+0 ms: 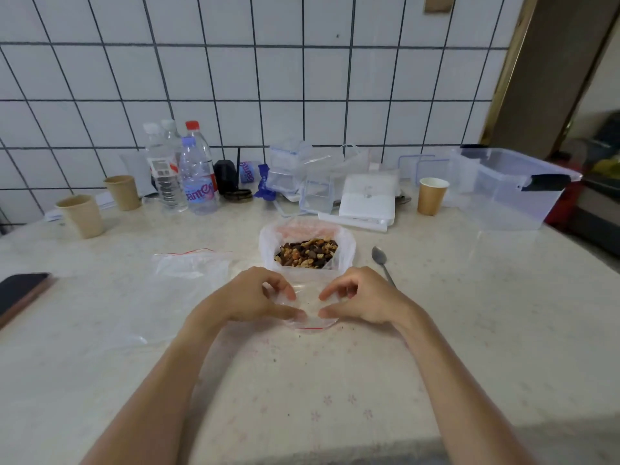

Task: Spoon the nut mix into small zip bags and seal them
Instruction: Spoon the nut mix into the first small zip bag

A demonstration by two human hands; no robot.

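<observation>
A small clear zip bag (307,305) with a red seal line lies on the table just in front of the nut mix. My left hand (255,297) pinches its left side and my right hand (360,298) pinches its right side, thumbs and forefingers on the plastic. The bag looks empty. The nut mix (307,252) sits in a clear container lined with a plastic bag (345,246), right behind my hands. A metal spoon (380,260) lies on the table to the right of the container. More clear zip bags (191,263) lie flat to the left.
A dark phone (20,293) lies at the left edge. Paper cups (82,214) (432,195), several water bottles (196,176), stacked clear containers (317,186) and a large plastic storage box (513,186) line the tiled back wall.
</observation>
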